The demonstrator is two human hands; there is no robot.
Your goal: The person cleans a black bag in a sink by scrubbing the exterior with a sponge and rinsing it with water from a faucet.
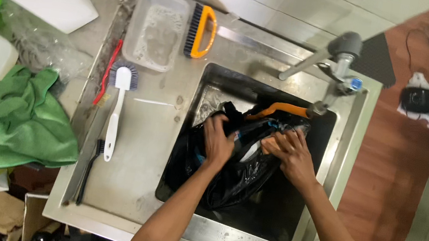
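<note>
Head view: both hands, left hand (pixel 218 140) and right hand (pixel 289 154), grip a black wet bag (pixel 238 168) in the sink (pixel 243 236); its contents stay hidden.

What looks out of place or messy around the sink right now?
The green cloth lies crumpled off the counter's left edge. The white brush and orange-handled brush lie loose on the steel drainboard, beside a plastic tub of soapy residue.

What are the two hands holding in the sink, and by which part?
Both hands grip a black wet garment in the sink: the left hand clutches its upper left folds, and the right hand presses and pinches the upper right part.
</note>
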